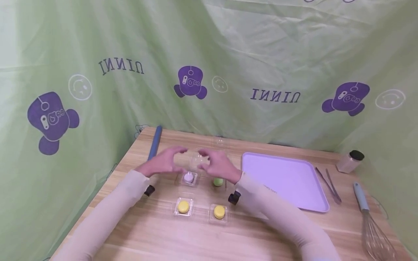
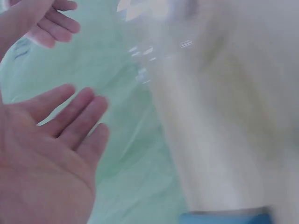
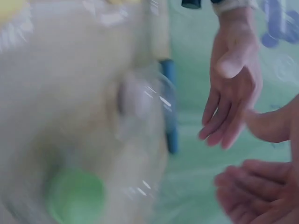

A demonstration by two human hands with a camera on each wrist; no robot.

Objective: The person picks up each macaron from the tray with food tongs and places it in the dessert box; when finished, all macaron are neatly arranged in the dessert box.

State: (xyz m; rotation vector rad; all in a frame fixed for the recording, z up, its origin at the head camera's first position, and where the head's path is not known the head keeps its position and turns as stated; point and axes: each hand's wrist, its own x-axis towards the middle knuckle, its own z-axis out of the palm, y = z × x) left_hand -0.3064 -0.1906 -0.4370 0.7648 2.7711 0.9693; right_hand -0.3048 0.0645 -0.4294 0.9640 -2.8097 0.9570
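Table (image 1: 153,232) is shown w/ lilac macaron (image 1: 188,178) set in clear box (image 1: 195,181), near and below L hand (image 1: 166,160). Green macaron (image 1: 218,182) is seen just below R hand (image 1: 219,166), partly hidden. Both hands are held up, well apart, palms turned toward each other; fingers are spread from thumbs, loosely bent, w/ nothing pinched. Clear pack (image 1: 197,162) is seen btwn them; whether it is touched cannot be told. Nearer the viewer, yellow macaron (image 1: 183,207) and 2nd yellow macaron (image 1: 219,212) are each boxed. Toward R side, tray (image 1: 277,175), tongs (image 1: 336,197), jar (image 1: 347,164) and whisk (image 1: 360,195) are laid; toward L, blue rod (image 1: 155,143) is placed. Wrist views are partly blurred.
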